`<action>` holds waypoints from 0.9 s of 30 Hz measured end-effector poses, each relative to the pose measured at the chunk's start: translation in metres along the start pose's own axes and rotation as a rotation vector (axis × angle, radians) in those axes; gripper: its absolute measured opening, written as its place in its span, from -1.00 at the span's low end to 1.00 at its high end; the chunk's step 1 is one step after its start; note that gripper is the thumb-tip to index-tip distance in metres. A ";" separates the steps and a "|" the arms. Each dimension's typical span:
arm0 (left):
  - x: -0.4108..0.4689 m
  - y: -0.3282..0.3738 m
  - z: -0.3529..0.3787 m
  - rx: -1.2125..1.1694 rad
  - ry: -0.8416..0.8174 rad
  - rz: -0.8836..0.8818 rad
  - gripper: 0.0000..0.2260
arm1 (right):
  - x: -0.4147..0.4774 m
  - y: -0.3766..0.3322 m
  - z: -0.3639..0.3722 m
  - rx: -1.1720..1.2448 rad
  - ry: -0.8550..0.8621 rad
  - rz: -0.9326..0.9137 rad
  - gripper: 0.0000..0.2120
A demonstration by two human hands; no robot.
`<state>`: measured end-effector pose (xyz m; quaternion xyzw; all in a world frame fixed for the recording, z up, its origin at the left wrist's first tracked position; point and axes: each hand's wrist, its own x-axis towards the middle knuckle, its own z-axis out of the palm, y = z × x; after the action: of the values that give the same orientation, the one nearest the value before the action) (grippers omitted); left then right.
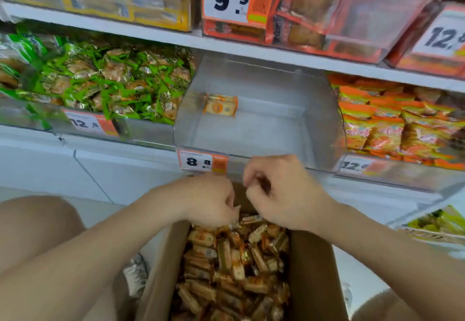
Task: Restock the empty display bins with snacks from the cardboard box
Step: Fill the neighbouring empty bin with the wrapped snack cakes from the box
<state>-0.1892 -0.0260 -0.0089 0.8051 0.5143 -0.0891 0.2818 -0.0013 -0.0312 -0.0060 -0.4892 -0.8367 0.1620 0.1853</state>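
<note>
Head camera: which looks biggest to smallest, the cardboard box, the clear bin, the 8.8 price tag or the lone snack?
1-2. The cardboard box and clear bin look alike; the box is nearer and cropped, so unranked.
3. 8.8 price tag.
4. lone snack, only slightly smaller.

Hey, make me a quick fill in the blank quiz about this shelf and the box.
The middle clear bin holds only ___ snack packet.
Its price tag reads ___.
The bin left of it is full of ___ packets.
The left hand reaches into the ___ box.
Missing: one; 8.8; green; cardboard.
</note>
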 end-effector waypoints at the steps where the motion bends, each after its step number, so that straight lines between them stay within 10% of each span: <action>1: 0.005 0.001 0.011 0.062 -0.085 -0.015 -0.71 | -0.014 0.004 0.013 -0.053 -0.093 0.018 -0.87; 10: 0.080 -0.046 0.147 0.045 -0.210 -0.195 -0.82 | -0.057 0.092 0.123 -0.305 -0.599 0.343 -0.90; 18: 0.101 -0.043 0.241 -0.355 0.089 -0.167 -0.71 | -0.110 0.128 0.210 0.014 -0.431 0.860 -0.92; 27: 0.124 -0.024 0.271 -0.110 0.039 -0.060 -0.50 | -0.117 0.117 0.246 0.244 -0.325 1.024 -0.63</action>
<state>-0.1138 -0.0696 -0.2948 0.7743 0.5476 -0.0534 0.3127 0.0254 -0.1018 -0.2924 -0.7773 -0.4850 0.4006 0.0064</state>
